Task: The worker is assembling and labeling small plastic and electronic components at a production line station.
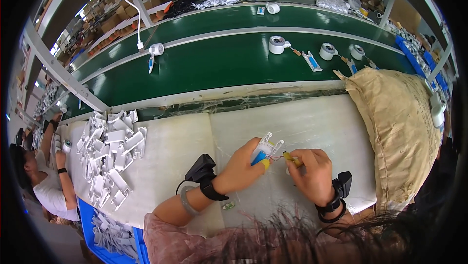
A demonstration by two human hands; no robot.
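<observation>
My left hand (239,167) is closed around a white plastic housing (269,142) with two prongs at its far end. A blue battery (259,158) lies in the housing, with something yellow at my left thumb tip. Thin red wires (276,157) run from it toward my right hand (315,175). Between thumb and fingers, the right hand pinches a small yellow-brown piece (290,157); its exact kind is unclear. Near my left forearm, a small green circuit board (228,205) lies on the pale table covering (312,122).
Many white housings (114,149) are heaped at left, above a blue bin (90,225) of white parts. A large tan sack (399,127) stands at right. Beyond the table, a green conveyor belt (209,64) carries round white units (277,45) with wired parts. Another person (53,181) works at far left.
</observation>
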